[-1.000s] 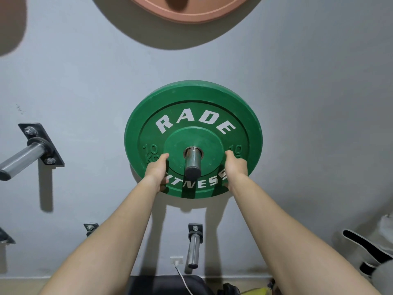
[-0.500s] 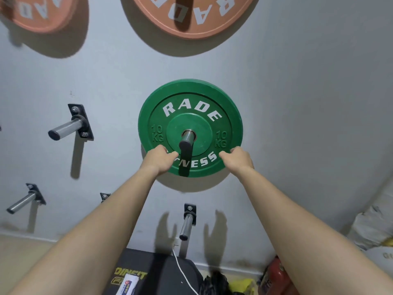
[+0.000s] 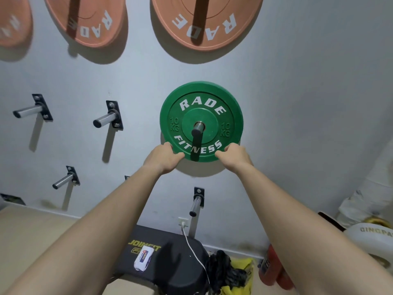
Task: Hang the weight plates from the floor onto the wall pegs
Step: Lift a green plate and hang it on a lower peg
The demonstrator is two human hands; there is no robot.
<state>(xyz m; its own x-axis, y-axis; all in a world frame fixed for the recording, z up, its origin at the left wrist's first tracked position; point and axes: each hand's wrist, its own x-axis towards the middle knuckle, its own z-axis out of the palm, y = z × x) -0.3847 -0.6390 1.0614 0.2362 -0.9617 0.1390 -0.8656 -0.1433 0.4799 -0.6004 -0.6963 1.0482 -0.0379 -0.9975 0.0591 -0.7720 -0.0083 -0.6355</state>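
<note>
Currently round green rubber weight plate [image 3: 201, 121] seated on steel wall peg [image 3: 197, 130], flat against grey wall [image 3: 297, 103]. Both arms extended forward. Left hand [image 3: 163, 156] grip curled on plate's lower-left rim; right hand [image 3: 233, 155] grip curled on lower-right rim.

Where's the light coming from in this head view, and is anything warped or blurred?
Head view: light comes from above, since the pegs and the green plate throw shadows downward on the wall; no glare. Wide-angle distortion stretches the orange plates at the top edge into ovals. Both hands and the plate's lettering look sharp.
</note>
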